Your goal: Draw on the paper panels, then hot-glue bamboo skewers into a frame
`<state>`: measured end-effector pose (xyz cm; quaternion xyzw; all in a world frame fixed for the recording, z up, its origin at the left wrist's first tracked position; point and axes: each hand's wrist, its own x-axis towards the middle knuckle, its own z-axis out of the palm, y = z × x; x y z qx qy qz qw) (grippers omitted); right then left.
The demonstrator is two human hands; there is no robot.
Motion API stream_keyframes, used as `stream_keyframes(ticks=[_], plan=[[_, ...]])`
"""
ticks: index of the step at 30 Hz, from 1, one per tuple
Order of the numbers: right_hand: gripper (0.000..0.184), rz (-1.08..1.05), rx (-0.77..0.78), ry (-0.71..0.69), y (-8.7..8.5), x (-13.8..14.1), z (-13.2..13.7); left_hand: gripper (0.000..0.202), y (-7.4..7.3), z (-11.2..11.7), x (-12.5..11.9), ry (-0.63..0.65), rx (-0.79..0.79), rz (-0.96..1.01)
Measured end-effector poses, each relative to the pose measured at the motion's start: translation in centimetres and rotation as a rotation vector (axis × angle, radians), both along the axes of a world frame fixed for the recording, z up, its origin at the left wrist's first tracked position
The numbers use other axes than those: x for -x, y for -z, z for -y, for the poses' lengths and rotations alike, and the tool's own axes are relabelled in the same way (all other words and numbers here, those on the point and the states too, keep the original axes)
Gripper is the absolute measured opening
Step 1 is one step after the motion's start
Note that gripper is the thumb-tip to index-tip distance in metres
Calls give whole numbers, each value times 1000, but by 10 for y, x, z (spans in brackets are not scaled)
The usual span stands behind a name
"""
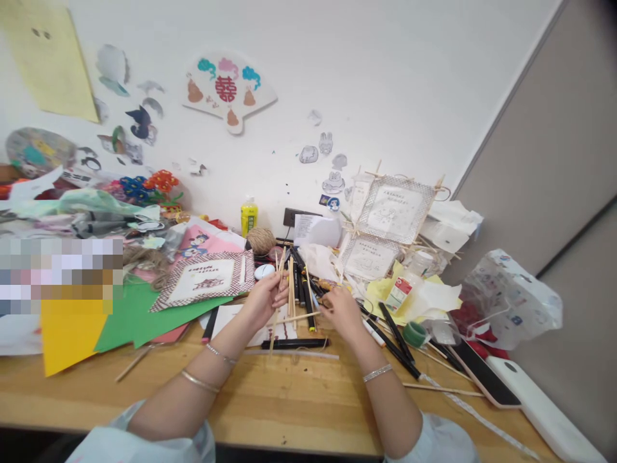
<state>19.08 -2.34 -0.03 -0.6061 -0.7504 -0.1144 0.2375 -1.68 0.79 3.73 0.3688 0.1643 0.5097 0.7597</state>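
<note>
My left hand [266, 301] is closed round thin wooden sticks [273, 334], which stand nearly upright between its fingers. My right hand [343, 314] is curled, its fingertips pinching the end of another wooden stick [299, 317] that lies almost level and crosses toward the left hand's sticks. Between the hands several black markers [308, 302] and more loose sticks are heaped. Below them a black marker [295, 344] lies sideways on the wooden table [299, 399]. A white sheet with dark red marks [231, 316] lies partly under the left hand.
At left are a patterned framed picture [212, 280], green paper [130, 315] and yellow paper [72, 328]. A twine ball [261, 241] and a yellow bottle [249, 217] stand by the wall. Stick-framed pictures [395, 209], a glue bottle [400, 292] and a phone [484, 373] are at right.
</note>
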Motion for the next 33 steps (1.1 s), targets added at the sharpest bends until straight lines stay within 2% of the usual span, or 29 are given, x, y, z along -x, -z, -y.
stream_keyframes(ticks=[2,6,9,12,14,16,19,21,25,33], plan=[[12,93,54,-160,3,6,-1,9,-1,-1,1,-3,4,-10],[2,138,130,-174,5,9,-3,9,-6,-3,10,-15,-18,-51],[8,96,162,-219,-3,7,-1,9,-10,-9,22,-11,-36,-123],[14,0,139,-192,-12,5,3,8,-11,-15,31,-50,-38,-171],[17,-98,93,-174,-16,3,5,10,-9,-16,32,-74,-43,-193],[20,-240,12,-187,-17,3,7,14,-8,-14,30,-47,-55,-242],[23,-428,-174,-260,-17,4,11,21,-6,-7,22,34,-99,-337],[22,-477,-311,-319,-18,6,15,23,-6,-1,17,66,-141,-382],[21,-398,-458,-355,-22,11,22,29,-8,7,11,94,-192,-411],[23,-154,-586,-232,-22,10,22,35,-10,13,6,78,-211,-421]])
